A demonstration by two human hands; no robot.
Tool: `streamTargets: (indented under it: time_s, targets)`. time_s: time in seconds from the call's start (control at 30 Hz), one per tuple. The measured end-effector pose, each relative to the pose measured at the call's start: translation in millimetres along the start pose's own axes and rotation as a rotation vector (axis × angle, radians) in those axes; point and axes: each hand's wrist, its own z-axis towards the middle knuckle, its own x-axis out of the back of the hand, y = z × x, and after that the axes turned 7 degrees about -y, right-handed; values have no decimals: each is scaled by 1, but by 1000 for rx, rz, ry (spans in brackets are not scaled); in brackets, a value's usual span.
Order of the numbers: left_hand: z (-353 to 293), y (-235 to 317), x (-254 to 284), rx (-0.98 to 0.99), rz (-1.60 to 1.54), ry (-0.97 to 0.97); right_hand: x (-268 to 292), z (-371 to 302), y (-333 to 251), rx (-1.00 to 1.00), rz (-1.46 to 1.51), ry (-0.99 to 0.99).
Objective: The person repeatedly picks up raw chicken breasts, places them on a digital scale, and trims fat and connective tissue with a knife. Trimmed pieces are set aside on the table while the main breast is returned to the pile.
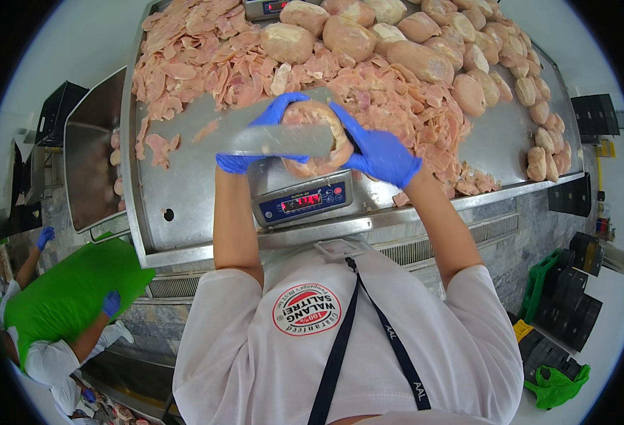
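A rounded lump of pinkish meat (310,167) is between my hands, above a digital scale (268,212) with a red lit display. My blue-gloved left hand (276,111) grips it from the left, fingers along the far side and thumb nearer me. On the other side, my blue-gloved right hand (386,157) is closed round the dark handle of a knife (273,140), with its fingers also against the meat. The wide blade, a little blurred, lies across the lump and points left. Whether the edge is in the meat, I cannot tell.
Thin meat slices (191,71) pile up on the metal table (184,230); several whole lumps (418,60) sit behind and to the right. A second scale (259,10) stands at the back. At left are a metal bin (94,152) and a person in a green apron (78,304). Black crates (567,304) stand at right.
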Motion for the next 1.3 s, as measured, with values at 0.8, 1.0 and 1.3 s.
streamTargets:
  time_s: [0.8,1.0,1.3]
  targets:
    - [-10,51,-36,79,-12,90,-42,-37,4,-35,163,202]
    - [-9,27,-21,-27,95,48,-3,-26,-16,-182,-3,-12]
    - [-6,43,-7,37,-8,-66,8,8,12,5,128,-29]
